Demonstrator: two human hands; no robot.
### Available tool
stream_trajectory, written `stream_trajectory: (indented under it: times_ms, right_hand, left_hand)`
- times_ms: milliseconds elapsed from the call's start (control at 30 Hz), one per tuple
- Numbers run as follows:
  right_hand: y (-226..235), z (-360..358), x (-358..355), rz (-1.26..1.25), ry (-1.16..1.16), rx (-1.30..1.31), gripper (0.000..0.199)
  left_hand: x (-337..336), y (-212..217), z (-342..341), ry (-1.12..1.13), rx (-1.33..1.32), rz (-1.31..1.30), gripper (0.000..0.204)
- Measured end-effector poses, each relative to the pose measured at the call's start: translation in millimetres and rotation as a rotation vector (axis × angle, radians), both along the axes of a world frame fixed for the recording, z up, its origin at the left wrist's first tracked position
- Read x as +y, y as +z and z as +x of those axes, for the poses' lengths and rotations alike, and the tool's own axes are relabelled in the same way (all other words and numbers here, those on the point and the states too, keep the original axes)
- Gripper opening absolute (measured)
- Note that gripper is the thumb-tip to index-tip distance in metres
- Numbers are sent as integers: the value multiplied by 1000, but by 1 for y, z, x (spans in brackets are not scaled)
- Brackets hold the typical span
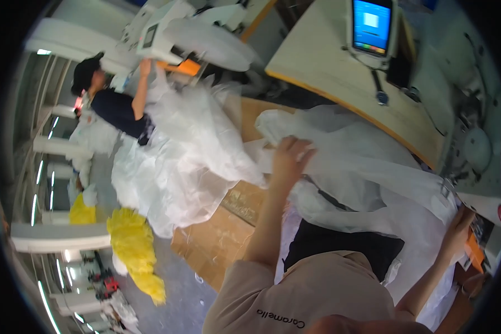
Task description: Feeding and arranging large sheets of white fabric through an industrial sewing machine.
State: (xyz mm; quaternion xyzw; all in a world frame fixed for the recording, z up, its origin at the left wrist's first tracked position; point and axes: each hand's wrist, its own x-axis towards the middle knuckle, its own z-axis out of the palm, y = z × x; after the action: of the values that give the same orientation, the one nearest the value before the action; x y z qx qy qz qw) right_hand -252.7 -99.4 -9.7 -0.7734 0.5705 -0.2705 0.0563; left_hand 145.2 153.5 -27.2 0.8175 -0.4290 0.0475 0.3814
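Sheer white fabric [367,167] — crumpled, seemingly tulle — gripped by left hand [286,161] and right hand [457,225].

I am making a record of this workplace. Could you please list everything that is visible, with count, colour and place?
sheer fabric: one, white, across lap
fabric heap: one, white, centre-left
wooden table: one, tan, upper right
screen: one, blue-lit, on table
sewing machine: one, white, top
co-worker: one, dark top, upper left
fluffy material: one pile, yellow, lower-left floor
cardboard: flat, brown, floor
left hand: grip on fabric
right hand: grip on fabric edge
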Motion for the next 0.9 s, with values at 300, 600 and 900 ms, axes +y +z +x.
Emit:
stream_trajectory:
  times_ms: [300, 600, 900]
  right_hand:
    - [22, 32, 17, 290, 227, -525, 48]
    - [50, -23, 20, 20, 209, -335, 23]
    - [57, -78, 32, 119, -354, -354, 7]
  left_hand:
    - [7, -7, 13, 40, -2, -209, 34]
    - [-65, 30, -18, -208, 242, -265, 33]
    - [-116, 54, -89, -497, 313, 65, 20]
